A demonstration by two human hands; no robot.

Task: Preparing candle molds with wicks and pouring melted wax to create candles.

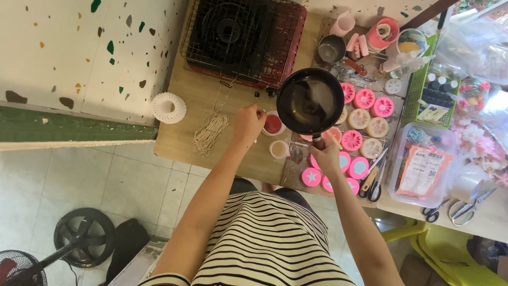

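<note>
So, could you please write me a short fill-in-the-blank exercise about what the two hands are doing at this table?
1. The right hand holds a small black ____ by its handle above the pink moulds.
2. The left hand is at a small cup whose contents are ____ in colour.
3. Left of that cup, a bundle of pale ____ lies on the wooden table.
4. The portable stove at the table's far end has ____ standing on it.

Missing words: pan; red; string; nothing
</note>
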